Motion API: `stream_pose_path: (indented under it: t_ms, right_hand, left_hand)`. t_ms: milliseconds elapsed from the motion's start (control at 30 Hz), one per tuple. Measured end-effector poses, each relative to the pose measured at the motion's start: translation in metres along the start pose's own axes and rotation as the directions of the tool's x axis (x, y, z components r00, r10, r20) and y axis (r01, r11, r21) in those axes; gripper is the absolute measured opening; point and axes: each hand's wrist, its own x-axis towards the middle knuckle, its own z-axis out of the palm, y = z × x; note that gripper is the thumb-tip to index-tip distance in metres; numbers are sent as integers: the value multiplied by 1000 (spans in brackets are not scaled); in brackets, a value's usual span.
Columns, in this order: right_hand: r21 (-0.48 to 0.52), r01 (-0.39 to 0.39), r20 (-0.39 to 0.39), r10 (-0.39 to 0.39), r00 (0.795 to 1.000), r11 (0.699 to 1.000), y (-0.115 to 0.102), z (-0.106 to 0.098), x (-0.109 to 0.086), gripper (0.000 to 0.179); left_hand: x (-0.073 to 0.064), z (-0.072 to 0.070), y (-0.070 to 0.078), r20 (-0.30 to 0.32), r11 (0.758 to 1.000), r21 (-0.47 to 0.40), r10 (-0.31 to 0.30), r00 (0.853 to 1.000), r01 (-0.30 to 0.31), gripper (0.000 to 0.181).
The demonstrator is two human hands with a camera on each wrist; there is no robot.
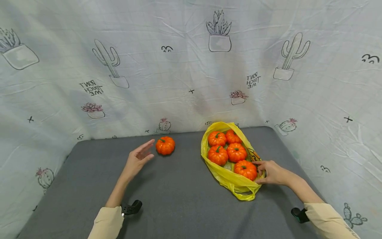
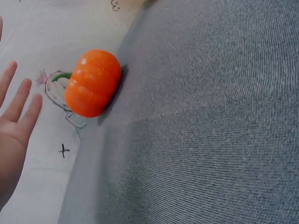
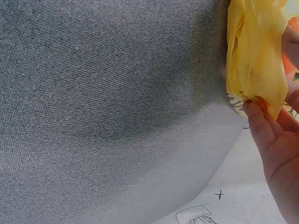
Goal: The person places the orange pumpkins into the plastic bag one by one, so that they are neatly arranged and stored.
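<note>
Just left of a lone small orange pumpkin (image 1: 165,145) on the grey table, my left hand (image 1: 138,161) hovers with fingers spread and nothing in it. The left wrist view shows that pumpkin (image 2: 93,83), green-stemmed, apart from the fingertips (image 2: 33,103). On the right lies a yellow plastic bag (image 1: 222,174), its mouth wide, with several orange pumpkins (image 1: 236,152) inside. My right hand (image 1: 273,172) grips the bag's right edge beside the nearest pumpkin (image 1: 245,170). In the right wrist view, fingers of the right hand (image 3: 282,158) pinch the yellow plastic (image 3: 257,60).
A dark grey cloth covers the table (image 1: 185,199). White curtains (image 1: 167,76) printed with cacti stand behind it and along both sides. A black band with a camera sits on the left wrist (image 1: 132,208) and another on the right wrist (image 1: 299,215).
</note>
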Motion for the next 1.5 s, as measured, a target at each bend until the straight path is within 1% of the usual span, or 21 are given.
stream_pose_path:
  t_ms: [133,267,367,500,667,833,933,1167,1267,1300,1400,1500]
  right_hand:
    - [-1,-4,-2,4,1000,1000,0,0,0,37]
    - [-2,-9,-3,9,1000,1000,-1,0,0,37]
    - [0,-12,-3,12,1000,1000,0,-1,-1,36]
    - [1,-14,-8,14,1000,1000,0,-1,-2,36]
    - [-7,-19,-17,19,1000,1000,2,1,-4,36]
    - [-8,-30,-20,29,999,1000,6,6,-6,36]
    - [-6,-19,-32,19,999,1000,7,8,-6,35]
    - [-33,25,-75,-27,997,999,9,10,-5,37]
    - [-29,21,-61,-23,998,999,9,11,-4,36]
    - [-22,3,-52,-4,999,1000,9,12,-4,36]
    - [-15,-20,-33,19,999,1000,10,13,-2,35]
    - [-16,-32,-32,32,999,999,11,14,0,34]
  left_hand:
    - [-2,-5,-5,33,999,-42,-2,999,4,61]
    - [-3,-14,-9,105,991,-131,-7,994,21,65]
    - [-3,-22,-12,169,982,-186,-11,986,43,63]
    - [-3,-30,-17,235,972,-226,-17,972,71,60]
    - [1,-37,-24,272,965,-236,-46,961,113,58]
    - [8,-42,-34,267,966,-204,-101,959,158,55]
    - [12,-43,-39,256,964,-188,-137,957,189,54]
    - [24,-39,-47,226,958,-153,-206,952,244,58]
    - [28,-36,-50,203,955,-142,-230,952,261,59]
    - [29,-36,-51,192,955,-137,-233,953,262,60]
    - [31,-34,-54,164,955,-137,-241,957,264,61]
    - [35,-32,-56,140,956,-130,-244,959,263,64]
